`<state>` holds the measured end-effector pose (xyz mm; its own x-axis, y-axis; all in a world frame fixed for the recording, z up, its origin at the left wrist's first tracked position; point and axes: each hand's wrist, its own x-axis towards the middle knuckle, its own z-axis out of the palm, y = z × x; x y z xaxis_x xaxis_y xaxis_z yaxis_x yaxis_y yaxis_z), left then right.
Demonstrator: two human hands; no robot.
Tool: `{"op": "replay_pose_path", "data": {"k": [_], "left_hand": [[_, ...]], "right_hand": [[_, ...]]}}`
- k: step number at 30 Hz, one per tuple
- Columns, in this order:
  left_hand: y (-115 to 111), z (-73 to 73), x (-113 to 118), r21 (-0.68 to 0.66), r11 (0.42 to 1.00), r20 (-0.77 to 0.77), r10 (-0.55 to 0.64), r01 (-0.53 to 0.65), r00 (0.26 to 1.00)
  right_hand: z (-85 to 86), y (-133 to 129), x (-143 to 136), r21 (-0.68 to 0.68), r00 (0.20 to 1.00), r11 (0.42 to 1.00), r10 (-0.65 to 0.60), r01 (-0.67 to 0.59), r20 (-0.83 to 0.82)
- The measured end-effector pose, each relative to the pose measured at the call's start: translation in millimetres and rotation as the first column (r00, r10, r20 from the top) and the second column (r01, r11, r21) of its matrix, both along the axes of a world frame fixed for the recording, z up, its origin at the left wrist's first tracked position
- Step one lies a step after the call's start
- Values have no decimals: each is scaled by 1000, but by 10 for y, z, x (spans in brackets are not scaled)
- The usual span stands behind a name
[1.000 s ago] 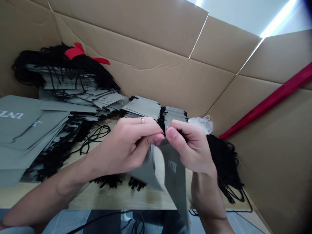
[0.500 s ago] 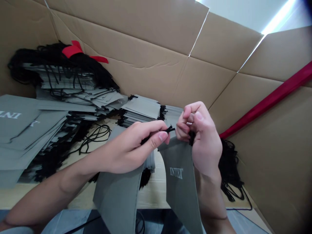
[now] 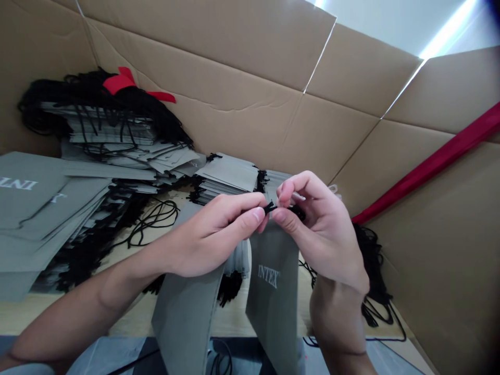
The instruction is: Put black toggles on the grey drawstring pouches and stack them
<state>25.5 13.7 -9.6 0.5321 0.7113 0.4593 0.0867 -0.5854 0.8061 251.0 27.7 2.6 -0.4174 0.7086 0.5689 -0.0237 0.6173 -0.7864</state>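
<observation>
If the left hand [image 3: 219, 234], pinching black cord ends [image 3: 269, 208] between thumb and forefinger, becomes loose, these short ends may slip away. They stick out just right of its fingertips. Below hangs a plain grey panel [image 3: 187, 307]; farther right, the INTEX panel [image 3: 271, 299]. The right hand [image 3: 324, 234] is curled beside the cord tips; whether it grips them, I cannot tell.

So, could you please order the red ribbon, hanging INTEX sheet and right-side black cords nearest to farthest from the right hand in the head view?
1. Hanging INTEX sheet, below the right hand.
2. Right-side black cords, to its right.
3. Red ribbon, upper left.
</observation>
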Motion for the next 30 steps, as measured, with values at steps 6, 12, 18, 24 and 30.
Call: {"op": "replay_pose_path", "data": {"k": [6, 12, 18, 24, 30], "left_hand": [[-14, 53, 5, -25, 999, -70, -34, 32, 997], [24, 61, 40, -29, 997, 4, 67, -67, 998], [51, 85, 22, -100, 994, -5, 43, -44, 999], [56, 113, 25, -174, 984, -19, -48, 44, 999], [24, 62, 21, -77, 996, -15, 46, -47, 999]], "right_hand": [[-14, 48, -100, 53, 999, 998, 24, -22, -47], [-40, 8, -85, -108, 982, 982, 138, -152, -132], [-100, 26, -93, -88, 951, 971, 197, -223, -237], [-111, 17, -204, 76, 952, 997, 19, 4, -305], [-124, 17, -252, 188, 961, 977, -47, 101, -272]]}}
